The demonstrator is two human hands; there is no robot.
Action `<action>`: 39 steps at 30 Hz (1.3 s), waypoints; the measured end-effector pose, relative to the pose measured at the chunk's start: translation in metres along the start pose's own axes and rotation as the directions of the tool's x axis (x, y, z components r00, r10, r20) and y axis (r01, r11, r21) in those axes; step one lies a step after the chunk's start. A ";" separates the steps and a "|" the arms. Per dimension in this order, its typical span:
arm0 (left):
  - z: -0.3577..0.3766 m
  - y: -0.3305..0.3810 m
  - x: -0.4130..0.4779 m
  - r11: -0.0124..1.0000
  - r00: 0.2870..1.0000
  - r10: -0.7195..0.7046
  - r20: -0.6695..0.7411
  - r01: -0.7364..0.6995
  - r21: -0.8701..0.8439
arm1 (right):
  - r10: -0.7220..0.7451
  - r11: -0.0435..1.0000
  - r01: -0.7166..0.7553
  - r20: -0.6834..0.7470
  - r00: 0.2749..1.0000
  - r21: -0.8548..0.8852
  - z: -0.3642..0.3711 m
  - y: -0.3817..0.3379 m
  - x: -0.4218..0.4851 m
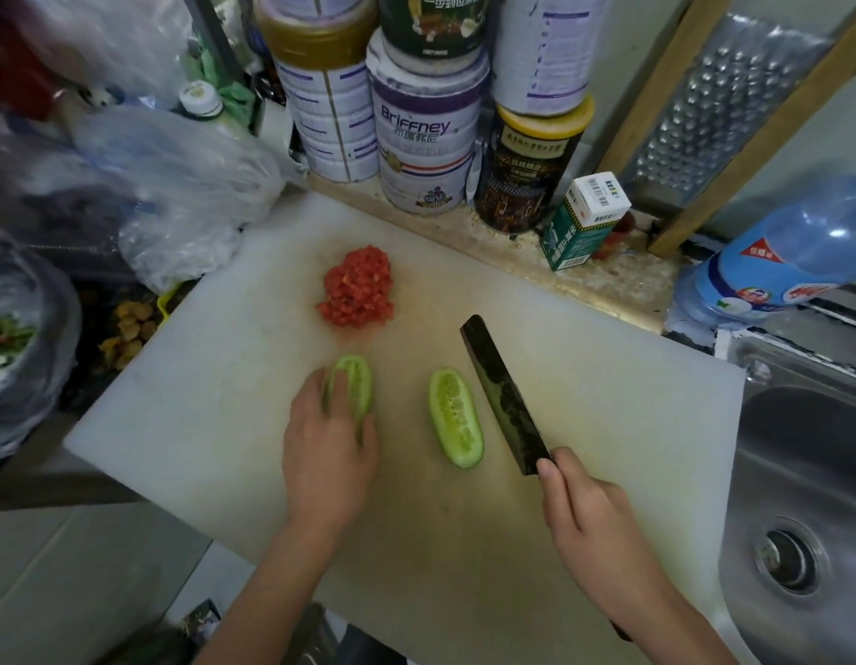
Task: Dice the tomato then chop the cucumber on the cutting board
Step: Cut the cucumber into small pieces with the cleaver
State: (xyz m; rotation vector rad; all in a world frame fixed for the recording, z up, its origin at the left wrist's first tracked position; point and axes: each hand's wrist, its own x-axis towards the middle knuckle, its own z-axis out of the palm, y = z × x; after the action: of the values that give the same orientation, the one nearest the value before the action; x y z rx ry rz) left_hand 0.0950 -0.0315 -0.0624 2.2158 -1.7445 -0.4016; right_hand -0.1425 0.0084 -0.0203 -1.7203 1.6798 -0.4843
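On the cutting board [215,376], the left hand [327,453] holds a cucumber half [354,388] cut-face up; the right hand [584,511] grips the knife [503,395]. Rocking on its rounded skin could endanger fingers.

left hand [327,455] holds cucumber half [356,381] | right hand [589,515] grips knife [503,395] | diced tomato [359,288] piled on cutting board [200,400]
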 end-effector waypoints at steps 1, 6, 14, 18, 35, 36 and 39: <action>0.004 0.007 -0.007 0.997 0.995 0.073 -0.065 -0.070 0.043 | 0.002 1.000 -0.002 0.005 1.000 0.004 -0.002 0.002 0.001; 0.024 0.064 -0.024 0.986 0.997 0.081 0.005 -0.079 -0.148 | -0.001 0.999 0.000 0.029 1.000 0.038 -0.012 0.013 0.005; 0.050 0.091 -0.014 0.957 0.971 -0.198 0.134 0.221 -0.188 | -0.038 0.993 0.032 0.049 0.998 0.113 -0.026 0.048 0.008; 0.055 0.087 -0.014 0.978 0.988 -0.120 0.093 0.134 -0.161 | -0.046 0.989 0.037 0.058 0.997 0.144 -0.029 0.064 0.008; 0.047 0.077 -0.008 0.996 0.998 0.063 0.018 -0.064 0.058 | -0.031 0.977 0.011 0.095 0.995 0.211 -0.032 0.084 0.009; 0.045 0.076 -0.007 0.997 0.998 0.065 0.014 -0.065 0.050 | -0.033 0.977 0.011 0.101 0.994 0.214 -0.031 0.083 0.009; 0.040 0.072 -0.005 0.996 0.995 0.094 0.020 -0.094 -0.010 | -0.039 0.978 0.014 0.114 0.993 0.210 -0.026 0.080 0.009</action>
State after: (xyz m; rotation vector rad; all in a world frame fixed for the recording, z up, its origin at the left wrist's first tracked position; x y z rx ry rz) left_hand 0.0141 -0.0452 -0.0707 2.1209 -1.8461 -0.4110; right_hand -0.2174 -0.0006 -0.0585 -1.5883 1.4696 -0.5415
